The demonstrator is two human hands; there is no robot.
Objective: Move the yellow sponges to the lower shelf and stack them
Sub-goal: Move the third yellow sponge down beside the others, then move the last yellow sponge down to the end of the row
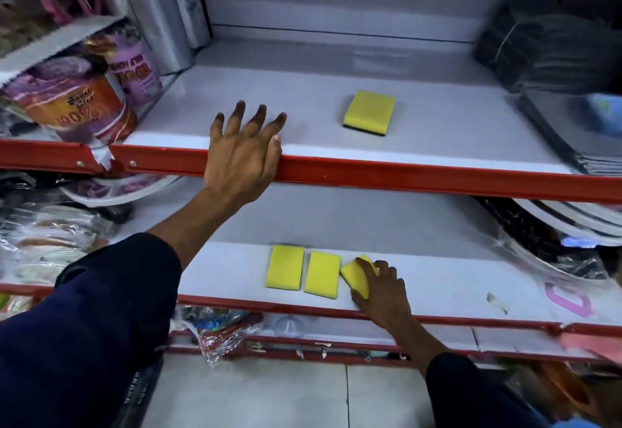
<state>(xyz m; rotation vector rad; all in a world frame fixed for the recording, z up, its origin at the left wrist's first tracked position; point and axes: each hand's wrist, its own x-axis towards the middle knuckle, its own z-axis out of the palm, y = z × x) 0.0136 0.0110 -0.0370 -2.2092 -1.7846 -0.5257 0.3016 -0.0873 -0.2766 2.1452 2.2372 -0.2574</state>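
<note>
One yellow sponge with a dark underside [369, 111] lies alone on the upper shelf [437, 145]. My left hand [244, 155] rests flat on that shelf's red front edge, fingers spread, holding nothing, well left of the sponge. On the lower shelf [437, 286] two yellow sponges [284, 267] [322, 274] lie side by side. Just right of them a third yellow sponge [355, 275] sits tilted, with my right hand [380, 289] gripping it, fingers over its top.
Packaged purple and orange goods [77, 104] and silver rolls [161, 30] fill the upper shelf's left. Dark bundled items [545, 47] and stacked trays [579, 145] sit at the right. Plastic-wrapped wares crowd both ends of the lower shelf. Tiled floor [269, 394] lies below.
</note>
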